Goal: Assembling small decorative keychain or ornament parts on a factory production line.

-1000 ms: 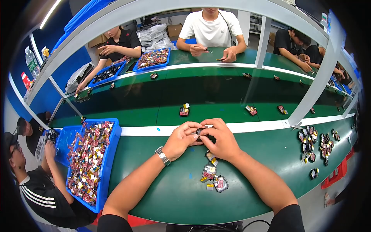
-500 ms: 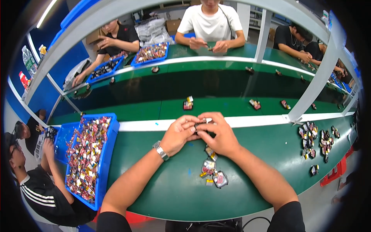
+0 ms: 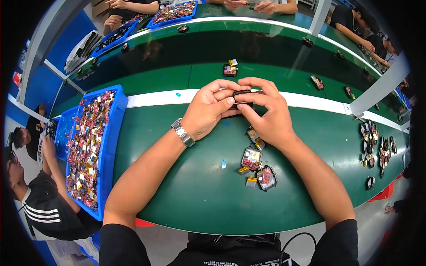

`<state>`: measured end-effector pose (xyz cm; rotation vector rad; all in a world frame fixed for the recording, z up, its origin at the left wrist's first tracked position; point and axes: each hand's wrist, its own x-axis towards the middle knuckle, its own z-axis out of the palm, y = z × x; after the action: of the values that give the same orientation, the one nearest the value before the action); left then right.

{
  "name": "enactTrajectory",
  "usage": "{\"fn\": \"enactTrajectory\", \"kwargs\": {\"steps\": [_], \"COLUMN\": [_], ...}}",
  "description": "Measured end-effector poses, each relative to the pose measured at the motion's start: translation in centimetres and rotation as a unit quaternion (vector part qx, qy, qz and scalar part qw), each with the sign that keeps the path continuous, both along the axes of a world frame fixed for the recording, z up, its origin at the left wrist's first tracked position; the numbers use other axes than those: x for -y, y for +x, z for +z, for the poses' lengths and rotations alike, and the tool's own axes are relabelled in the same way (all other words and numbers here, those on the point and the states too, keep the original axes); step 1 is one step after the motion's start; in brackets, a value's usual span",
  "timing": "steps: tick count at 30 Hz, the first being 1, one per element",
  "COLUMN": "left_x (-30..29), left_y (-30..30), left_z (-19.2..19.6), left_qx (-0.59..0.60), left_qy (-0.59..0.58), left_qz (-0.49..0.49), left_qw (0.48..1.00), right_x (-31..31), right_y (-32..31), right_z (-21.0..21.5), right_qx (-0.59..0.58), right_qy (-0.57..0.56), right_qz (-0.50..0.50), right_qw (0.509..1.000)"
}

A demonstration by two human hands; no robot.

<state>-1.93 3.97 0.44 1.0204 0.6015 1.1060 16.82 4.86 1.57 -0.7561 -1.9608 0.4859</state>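
Note:
My left hand (image 3: 206,110) and my right hand (image 3: 270,111) meet over the near green bench, both closed on a small black plastic housing (image 3: 242,92). Fingers cover most of it, so its inside cannot be made out. Right below the hands lie several opened black housings with red circuit boards: one (image 3: 252,158) with a silver battery, another (image 3: 266,178) tilted beside it, and one (image 3: 252,133) partly beneath my right hand. A loose silver battery with yellow tape (image 3: 251,181) rests next to them. A bit of pale blue film (image 3: 223,164) lies to their left.
At left stands a blue bin (image 3: 103,177) heaped with red boards and batteries. Clusters of housings (image 3: 368,139) sit at the right. Beyond a white rail (image 3: 146,100), a green belt (image 3: 204,82) carries spaced housings. Co-workers sit opposite and at left (image 3: 49,195); grey posts (image 3: 381,86) frame the bench.
The view has tipped downward, so the bench and bins sit higher in the picture. Both hands remain together on the black housing, with their fingers slightly shifted.

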Motion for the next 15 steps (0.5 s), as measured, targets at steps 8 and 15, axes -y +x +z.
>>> {"fn": "enactTrajectory", "kwargs": {"steps": [8,15], "left_x": [0.18,0.01], "left_y": [-0.24,0.22], "left_z": [-0.02,0.32], "left_qx": [0.0,-0.015], "left_qy": [0.023,0.031], "left_qz": [-0.006,0.002], "left_qw": [1.0,0.999], "right_x": [-0.08,-0.42], "right_y": [0.03,0.15], "right_z": [-0.03,-0.23], "right_qx": [0.007,0.008], "right_qy": [0.017,0.067], "right_qz": [-0.004,-0.009], "right_qw": [1.0,0.998]}}
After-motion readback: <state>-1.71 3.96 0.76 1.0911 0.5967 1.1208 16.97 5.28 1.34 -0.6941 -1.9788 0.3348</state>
